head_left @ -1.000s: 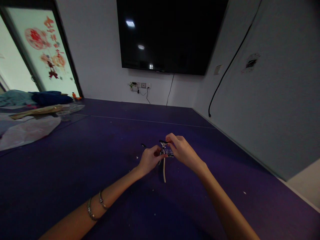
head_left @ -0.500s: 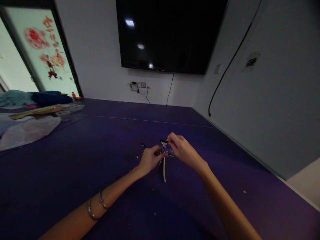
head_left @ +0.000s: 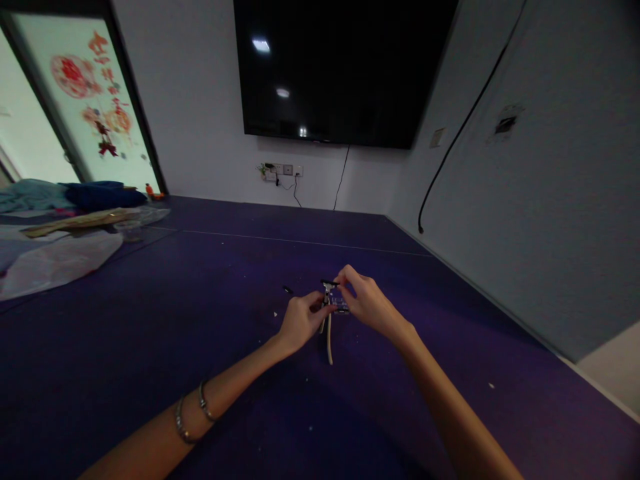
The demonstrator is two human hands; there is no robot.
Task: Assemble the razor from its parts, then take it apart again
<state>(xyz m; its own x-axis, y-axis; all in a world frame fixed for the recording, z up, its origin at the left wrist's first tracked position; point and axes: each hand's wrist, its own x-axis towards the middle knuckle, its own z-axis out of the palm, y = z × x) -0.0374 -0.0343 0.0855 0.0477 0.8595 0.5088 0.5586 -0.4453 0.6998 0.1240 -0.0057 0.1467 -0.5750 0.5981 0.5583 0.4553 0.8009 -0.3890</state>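
Note:
Between my hands is a small black-and-white piece (head_left: 329, 286) with a dark bar across its top. Its exact kind is too small to make out. Two cream-coloured strips (head_left: 329, 340) extend from it toward me, one longer than the other. My left hand (head_left: 303, 320) is closed around its middle, thumb and fingers pinching. With thumb and forefinger together, my right hand (head_left: 367, 300) grips the right end of the dark bar. Just behind the fingers, a small clear item with dark marks (head_left: 341, 305) is partly covered. A small black object (head_left: 288, 289) lies left of my left hand.
A dark purple surface (head_left: 225, 287) spreads around my hands, dotted with tiny white scraps (head_left: 275, 314). Clear plastic sheeting (head_left: 70, 263), a clear cup (head_left: 130, 230) and blue cloth (head_left: 105, 195) lie at the left. A black cable (head_left: 463, 127) hangs along the right wall.
Both hands keep their grip on the small piece with hardly any movement. The whole view has shifted very slightly.

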